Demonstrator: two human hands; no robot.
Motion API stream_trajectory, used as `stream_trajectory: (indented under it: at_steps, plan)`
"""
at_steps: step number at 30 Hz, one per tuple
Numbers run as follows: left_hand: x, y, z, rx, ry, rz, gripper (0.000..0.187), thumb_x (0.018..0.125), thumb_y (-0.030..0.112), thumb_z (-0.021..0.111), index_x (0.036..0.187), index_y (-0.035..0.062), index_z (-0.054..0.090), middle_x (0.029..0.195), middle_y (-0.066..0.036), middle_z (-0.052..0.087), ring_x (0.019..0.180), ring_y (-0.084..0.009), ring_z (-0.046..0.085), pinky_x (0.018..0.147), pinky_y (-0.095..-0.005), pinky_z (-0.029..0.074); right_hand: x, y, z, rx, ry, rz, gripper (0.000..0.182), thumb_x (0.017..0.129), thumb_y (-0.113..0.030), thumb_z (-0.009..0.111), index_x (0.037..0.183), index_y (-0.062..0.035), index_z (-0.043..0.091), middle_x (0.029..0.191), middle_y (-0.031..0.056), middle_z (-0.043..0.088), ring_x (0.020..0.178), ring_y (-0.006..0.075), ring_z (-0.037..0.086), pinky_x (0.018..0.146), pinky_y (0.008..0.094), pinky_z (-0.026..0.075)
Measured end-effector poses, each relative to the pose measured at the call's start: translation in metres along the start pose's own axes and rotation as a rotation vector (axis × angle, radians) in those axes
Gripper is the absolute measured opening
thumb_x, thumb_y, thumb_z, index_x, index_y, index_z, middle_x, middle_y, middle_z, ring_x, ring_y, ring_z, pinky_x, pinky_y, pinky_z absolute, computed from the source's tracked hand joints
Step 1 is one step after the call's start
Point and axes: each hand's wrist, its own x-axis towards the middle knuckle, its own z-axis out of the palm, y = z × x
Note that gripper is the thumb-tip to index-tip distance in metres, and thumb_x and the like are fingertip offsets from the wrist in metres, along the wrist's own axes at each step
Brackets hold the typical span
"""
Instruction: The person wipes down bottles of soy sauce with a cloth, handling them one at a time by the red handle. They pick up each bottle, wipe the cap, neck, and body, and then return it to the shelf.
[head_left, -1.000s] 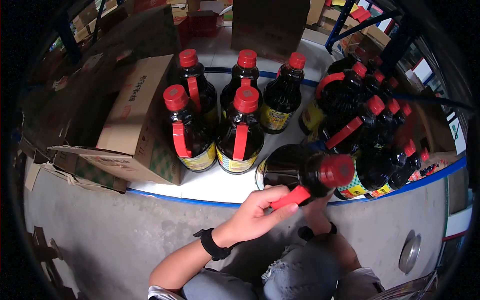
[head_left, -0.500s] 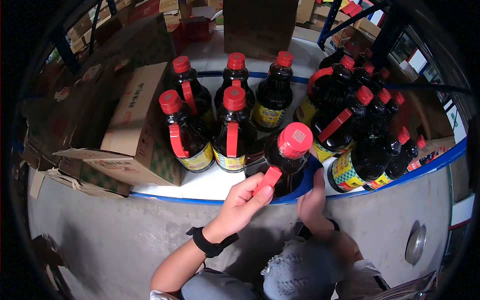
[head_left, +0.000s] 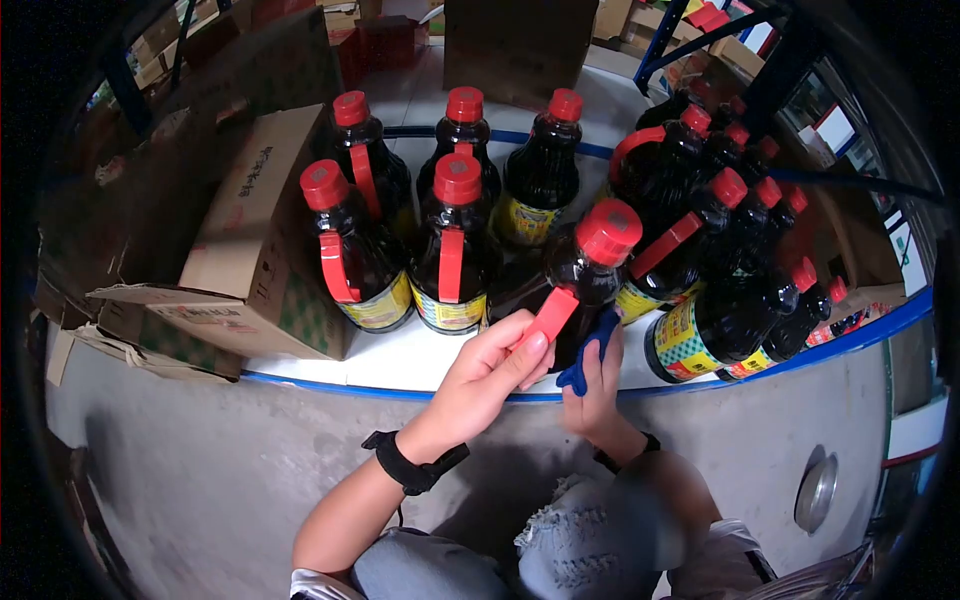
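Note:
My left hand (head_left: 487, 378) is closed round the red handle of a large dark sauce bottle (head_left: 580, 280) with a red cap, which leans to the right near the shelf's front edge. My right hand (head_left: 598, 392) presses a blue cloth (head_left: 576, 374) against the bottle's lower right side. Part of the bottle's lower body is hidden by my hands. Just left of it stands a similar bottle (head_left: 456, 240) with a red handle and a yellow label, and another bottle (head_left: 342, 250) is further left.
Several more red-capped bottles (head_left: 697, 340) crowd the right side. An open cardboard box (head_left: 235, 220) lies at the left, and a large carton (head_left: 515, 50) stands at the back. The white shelf (head_left: 390, 362) has a blue front edge. A round metal object (head_left: 817, 494) is on the floor.
The held bottle's top has moved away from me and slightly right. My right hand and the cloth have shifted left along the bottle, and the cloth looks more bunched. The view has shifted a little.

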Motion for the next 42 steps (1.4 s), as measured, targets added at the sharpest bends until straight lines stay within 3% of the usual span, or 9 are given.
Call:
stream_trajectory:
  at_steps: [5,7,12,20,24,28,32,33,42]
  plan:
    - [-0.004,0.006,0.001,0.339,0.102,0.074,0.015,0.093,0.016,0.048,0.096,0.0023,0.051,0.083,-0.003,0.048,0.075,-0.0101,0.043,0.068,-0.0223,0.036,0.003,0.002,-0.011,0.004,-0.086,-0.037,0.066,0.079,-0.010,0.053,0.137,0.0015,0.024,0.138,0.0361,0.017,0.125,0.0551,0.023,0.101,0.0599,0.021]
    - [-0.004,0.008,-0.005,0.833,0.372,0.393,0.013,0.088,0.012,0.052,0.096,0.0025,0.052,0.094,-0.006,0.046,0.086,-0.0143,0.044,0.074,-0.0256,0.036,0.002,0.002,-0.003,0.120,-0.035,0.061,0.069,0.079,-0.012,0.054,0.137,0.0030,0.021,0.138,0.0361,0.019,0.125,0.0549,0.023,0.101,0.0601,0.020]
    - [-0.008,0.003,-0.012,0.525,0.466,0.310,0.014,0.083,0.008,0.054,0.096,0.0033,0.050,0.097,-0.007,0.044,0.088,-0.0170,0.043,0.075,-0.0262,0.035,0.018,0.007,0.017,0.218,0.104,0.150,0.074,0.080,-0.016,0.054,0.136,0.0073,0.012,0.135,0.0380,0.022,0.124,0.0545,0.024,0.101,0.0614,0.018]
    - [-0.006,-0.006,-0.012,0.586,0.401,0.295,0.011,0.084,0.009,0.053,0.093,0.0027,0.051,0.096,-0.007,0.046,0.087,-0.0173,0.043,0.073,-0.0263,0.035,0.031,0.001,-0.002,-0.285,-0.010,-0.196,0.038,0.076,-0.028,0.058,0.113,-0.0210,0.060,0.132,0.0026,0.045,0.127,0.0327,0.031,0.101,0.0591,0.025]
    - [-0.007,-0.005,-0.011,0.579,0.392,0.290,0.010,0.085,0.007,0.050,0.093,0.0022,0.050,0.097,-0.006,0.044,0.089,-0.0155,0.043,0.078,-0.0250,0.034,-0.002,0.007,0.006,-0.375,-0.046,-0.310,0.039,0.075,-0.029,0.059,0.114,-0.0256,0.061,0.131,-0.0006,0.044,0.127,0.0283,0.025,0.104,0.0576,0.021]
    - [-0.009,-0.005,-0.010,0.595,0.377,0.268,0.009,0.086,0.005,0.047,0.094,0.0014,0.049,0.098,-0.006,0.043,0.090,-0.0141,0.044,0.084,-0.0238,0.034,-0.025,0.015,0.022,-0.467,-0.176,-0.458,0.040,0.078,-0.022,0.056,0.116,-0.0309,0.059,0.130,-0.0092,0.043,0.126,0.0173,0.023,0.105,0.0485,0.023]
    - [-0.010,-0.005,-0.007,0.590,0.366,0.271,0.009,0.086,0.006,0.047,0.094,0.0014,0.049,0.098,-0.006,0.043,0.091,-0.0141,0.044,0.084,-0.0239,0.033,-0.020,0.003,0.017,-0.556,-0.363,-0.550,0.042,0.083,-0.015,0.051,0.125,-0.0174,0.053,0.133,-0.0129,0.042,0.126,0.0085,0.030,0.106,0.0283,0.028]
    - [-0.009,-0.007,-0.009,0.588,0.381,0.300,0.009,0.085,0.007,0.050,0.093,0.0020,0.050,0.096,-0.007,0.045,0.089,-0.0159,0.044,0.078,-0.0250,0.035,0.000,-0.003,0.007,-0.991,-0.447,-0.896,0.041,0.085,-0.012,0.047,0.125,-0.0119,0.051,0.134,-0.0128,0.042,0.127,0.0062,0.031,0.106,0.0240,0.028]
    - [-0.009,-0.009,-0.007,0.541,0.387,0.301,0.011,0.086,0.009,0.051,0.094,0.0017,0.050,0.096,-0.008,0.047,0.086,-0.0171,0.044,0.073,-0.0260,0.037,0.022,0.010,-0.001,-0.451,-0.186,-0.635,0.033,0.082,-0.023,0.050,0.114,-0.0250,0.059,0.130,-0.0146,0.047,0.129,0.0108,0.033,0.112,0.0378,0.015]
